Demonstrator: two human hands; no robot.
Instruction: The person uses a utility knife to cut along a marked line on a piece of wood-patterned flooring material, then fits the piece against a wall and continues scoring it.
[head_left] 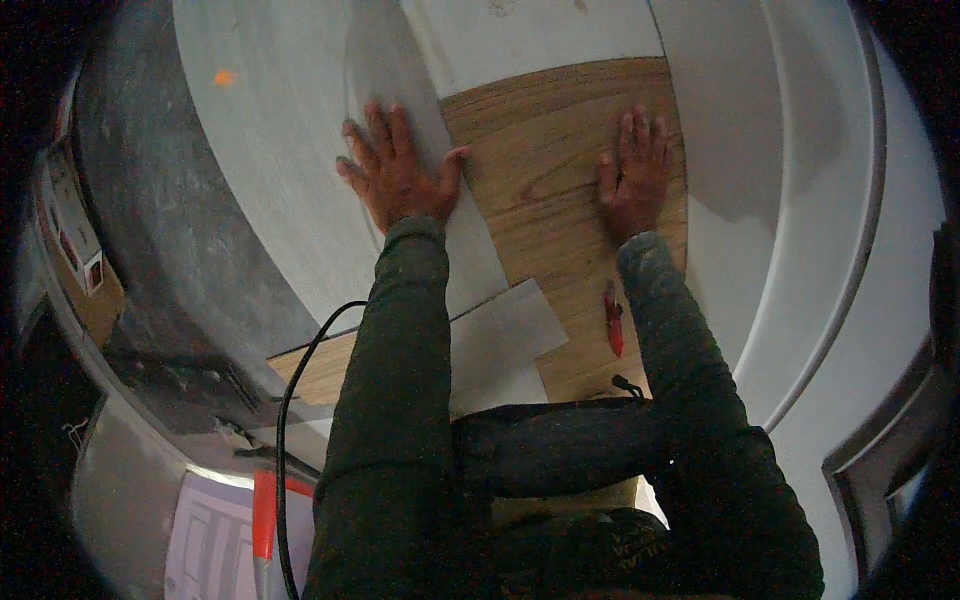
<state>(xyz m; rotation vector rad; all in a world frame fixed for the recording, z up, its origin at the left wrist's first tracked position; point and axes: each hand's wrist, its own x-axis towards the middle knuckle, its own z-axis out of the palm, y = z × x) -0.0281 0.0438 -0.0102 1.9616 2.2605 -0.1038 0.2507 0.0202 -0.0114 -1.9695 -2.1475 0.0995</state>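
Wooden plank [560, 180] beneath both flat hands

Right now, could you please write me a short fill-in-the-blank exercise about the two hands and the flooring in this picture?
1. The left hand lies flat with its fingers ____.
2. The right hand presses on the ____-grain flooring plank.
3. The small utility knife beside the right forearm is ____ in colour.
4. A thin black ____ loops beside the left sleeve.

Missing words: spread; wood; red; cable

Matt wood-grain plank [560, 190], smooth pale grey underlay sheet [300, 150], glossy red plastic cutter [613, 318]
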